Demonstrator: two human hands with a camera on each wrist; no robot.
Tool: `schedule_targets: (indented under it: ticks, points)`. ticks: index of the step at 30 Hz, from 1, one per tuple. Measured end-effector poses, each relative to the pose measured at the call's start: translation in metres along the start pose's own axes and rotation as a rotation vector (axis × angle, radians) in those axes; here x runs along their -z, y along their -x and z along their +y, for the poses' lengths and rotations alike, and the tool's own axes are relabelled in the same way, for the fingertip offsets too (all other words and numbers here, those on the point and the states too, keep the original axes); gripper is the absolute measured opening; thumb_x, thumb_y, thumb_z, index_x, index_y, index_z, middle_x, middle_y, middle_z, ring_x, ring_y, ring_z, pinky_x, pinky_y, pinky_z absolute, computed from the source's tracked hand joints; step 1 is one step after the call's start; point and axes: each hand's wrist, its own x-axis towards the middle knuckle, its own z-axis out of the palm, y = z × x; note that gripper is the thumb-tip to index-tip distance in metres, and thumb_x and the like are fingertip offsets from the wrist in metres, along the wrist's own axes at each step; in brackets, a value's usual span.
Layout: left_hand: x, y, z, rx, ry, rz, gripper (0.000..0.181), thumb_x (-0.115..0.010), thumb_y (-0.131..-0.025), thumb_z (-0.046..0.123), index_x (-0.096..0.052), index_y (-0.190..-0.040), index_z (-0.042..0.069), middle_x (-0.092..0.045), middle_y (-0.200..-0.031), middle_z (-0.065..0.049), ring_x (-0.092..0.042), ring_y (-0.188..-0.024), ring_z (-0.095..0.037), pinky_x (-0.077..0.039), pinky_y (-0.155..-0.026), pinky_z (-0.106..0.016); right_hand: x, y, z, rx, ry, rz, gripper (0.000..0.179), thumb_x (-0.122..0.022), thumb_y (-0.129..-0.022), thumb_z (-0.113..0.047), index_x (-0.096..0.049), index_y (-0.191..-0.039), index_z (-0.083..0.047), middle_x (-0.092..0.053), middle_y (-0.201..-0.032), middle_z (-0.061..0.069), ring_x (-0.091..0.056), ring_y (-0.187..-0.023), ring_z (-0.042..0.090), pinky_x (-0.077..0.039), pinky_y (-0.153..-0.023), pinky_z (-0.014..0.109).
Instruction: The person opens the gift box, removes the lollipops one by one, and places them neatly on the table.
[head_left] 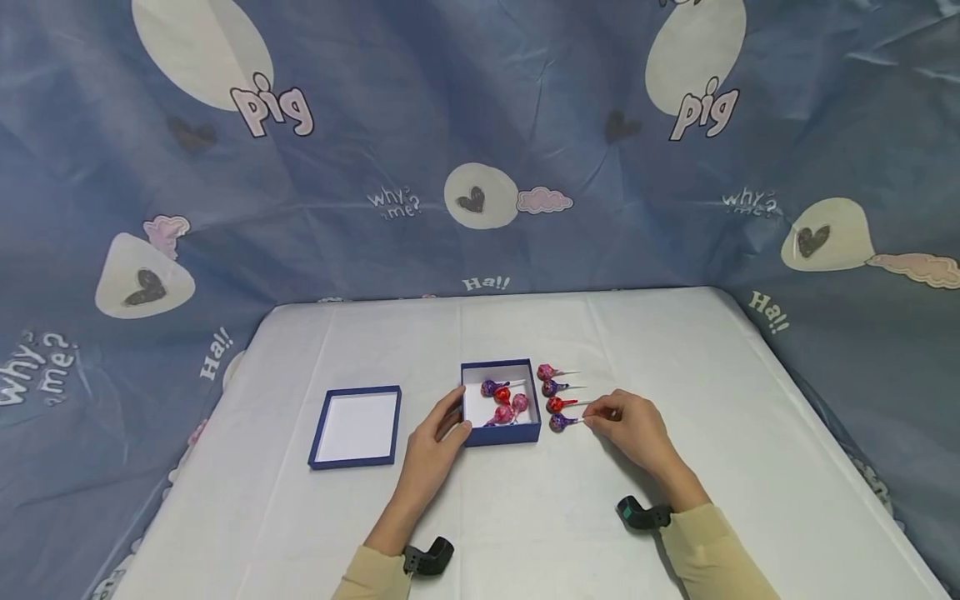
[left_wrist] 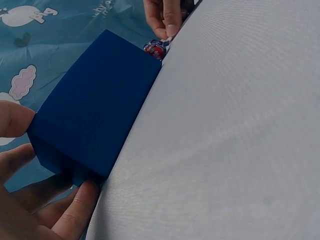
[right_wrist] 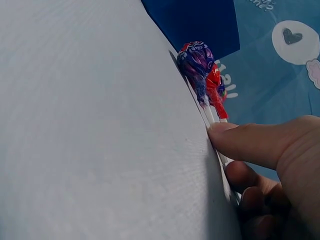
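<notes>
The lid lies left of the box, four lollipops right.

In the head view, the left forearm is being extended upward and rightward from the bottom centre. The left hand is being held near the middle of the frame, its thumb being set apart from its fingers. The right forearm is being angled inward from the lower right, and the right hand is being held right of centre, its fingertips being gathered into a pinch.
</notes>
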Motion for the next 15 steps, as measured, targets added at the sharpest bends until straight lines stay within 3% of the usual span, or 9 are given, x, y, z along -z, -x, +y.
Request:
schedule_targets:
  ticks: [5,15]
  points:
    - [0.0002,-0.0003,-0.0001,-0.002,0.002,-0.001,0.053,-0.064,-0.099,0.021,-0.05,-0.15,0.028,-0.046,-0.151,0.007,-0.052,-0.133,-0.018,-0.043,-0.107,-0.021,-0.0008,0.0,-0.0002,-0.008,-0.006,0.019,0.007,-0.083,-0.084,-0.018,-0.079,-0.086,-0.023,-0.067,-0.08,-0.011,-0.056,-0.07,0.012,-0.044,-0.062,0.03]
    - [0.0014,0.0013,-0.0001,-0.022,0.007,-0.004,0.053,-0.065,-0.099,0.022,-0.051,-0.149,0.028,-0.046,-0.152,0.003,-0.052,-0.133,-0.022,-0.044,-0.109,-0.026,-0.0008,0.0016,-0.0027,-0.026,-0.02,-0.018,0.013,-0.083,-0.082,-0.014,-0.079,-0.092,-0.023,-0.064,-0.077,-0.009,-0.055,-0.071,0.015,-0.044,-0.063,0.03]
